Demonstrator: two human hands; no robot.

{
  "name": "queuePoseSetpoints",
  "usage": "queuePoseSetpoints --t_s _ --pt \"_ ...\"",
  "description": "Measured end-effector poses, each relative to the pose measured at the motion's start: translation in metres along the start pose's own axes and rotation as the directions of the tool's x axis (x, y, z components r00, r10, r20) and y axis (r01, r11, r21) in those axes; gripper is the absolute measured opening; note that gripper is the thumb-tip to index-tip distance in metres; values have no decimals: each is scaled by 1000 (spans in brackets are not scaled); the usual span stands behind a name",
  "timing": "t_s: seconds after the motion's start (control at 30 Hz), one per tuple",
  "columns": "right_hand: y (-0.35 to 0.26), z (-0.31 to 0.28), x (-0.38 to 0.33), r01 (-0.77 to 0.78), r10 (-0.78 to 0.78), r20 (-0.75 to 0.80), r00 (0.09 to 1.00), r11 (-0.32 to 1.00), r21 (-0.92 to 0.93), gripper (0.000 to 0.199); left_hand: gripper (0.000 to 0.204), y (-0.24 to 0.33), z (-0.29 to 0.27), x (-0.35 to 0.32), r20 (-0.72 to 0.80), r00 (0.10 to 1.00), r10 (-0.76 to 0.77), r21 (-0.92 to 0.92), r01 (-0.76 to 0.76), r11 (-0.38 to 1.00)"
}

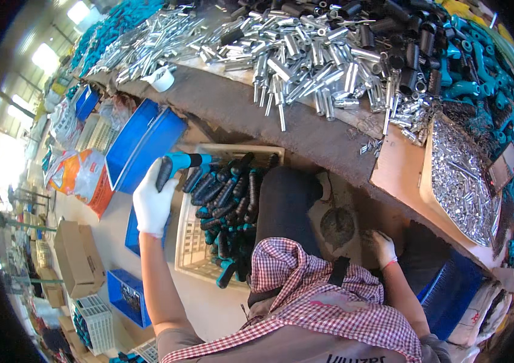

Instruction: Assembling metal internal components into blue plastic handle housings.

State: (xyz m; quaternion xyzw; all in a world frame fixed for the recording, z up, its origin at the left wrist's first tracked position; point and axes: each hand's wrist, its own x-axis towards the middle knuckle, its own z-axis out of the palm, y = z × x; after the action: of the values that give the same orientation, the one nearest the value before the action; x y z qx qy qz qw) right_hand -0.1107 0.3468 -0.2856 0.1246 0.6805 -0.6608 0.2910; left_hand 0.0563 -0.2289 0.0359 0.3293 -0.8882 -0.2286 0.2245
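My left hand (153,202), in a white glove, is closed round a teal-and-black tool handle (179,161). The handle lies level above the far left corner of a cream plastic crate (185,245), its teal end pointing right. Inside that crate, several similar teal handles with ribbed black grips (224,193) are heaped. My right hand (383,247) is low on the right, in shadow beside my dark-clothed leg and under the bench edge. Its fingers look stretched out, with nothing visible in them.
Across the front runs a workbench (221,100) piled with shiny metal tubes (305,60), black sleeves (411,57) and teal parts (468,85). A tray of small metal pieces (459,175) sits at its right. Blue bins (142,145), an orange-and-white sack (84,178) and a cardboard box (78,260) stand left.
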Motion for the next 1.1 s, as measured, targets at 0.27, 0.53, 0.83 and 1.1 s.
queuePoseSetpoints --t_s 0.27,0.53,0.83,1.1 --pt "-4 7 -16 -4 7 -134 991 1000 26 35 56 -103 142 55 179 978 109 408 -175 896" --pt "-45 37 -35 1 -39 -115 993 951 -311 46 59 -145 181 20 327 944 32 378 -162 912" --pt "-94 65 -64 156 -50 210 976 837 -524 41 46 -117 146 32 601 615 -510 784 -333 523" --pt "-308 132 -129 816 -425 740 521 502 -287 30 34 152 87 52 335 859 387 -3 -410 912"
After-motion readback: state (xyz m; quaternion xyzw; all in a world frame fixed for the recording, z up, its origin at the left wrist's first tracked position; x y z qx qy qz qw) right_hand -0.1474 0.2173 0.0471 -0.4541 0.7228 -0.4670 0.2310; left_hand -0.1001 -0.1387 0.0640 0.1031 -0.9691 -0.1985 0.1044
